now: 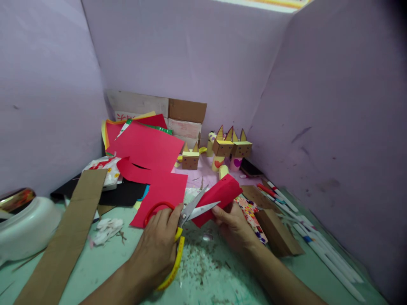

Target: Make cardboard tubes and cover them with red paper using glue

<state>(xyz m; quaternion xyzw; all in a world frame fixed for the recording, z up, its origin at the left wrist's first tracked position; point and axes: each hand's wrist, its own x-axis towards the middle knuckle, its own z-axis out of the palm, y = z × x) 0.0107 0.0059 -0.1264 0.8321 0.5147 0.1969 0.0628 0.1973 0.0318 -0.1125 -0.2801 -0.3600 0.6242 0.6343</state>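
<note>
My left hand [159,241] is closed on a pair of scissors [193,204] with one red and one yellow handle loop. The blades are spread, their tips pointing right, with red paper between them. My right hand [233,224] pinches that piece of red paper [219,192], thumb on top and the other fingers mostly hidden beneath. Just left of the scissors lies another red sheet [173,186] with a cut edge, and larger red sheets [149,144] are heaped behind it.
Small cardboard animal figures [222,148] with pointed ears stand at the back. Markers [321,241] and a folded cardboard piece [276,233] lie on the right. To the left are a long cardboard strip [70,237], crumpled white tissue [107,231] and a white container [28,231]. Purple walls enclose three sides.
</note>
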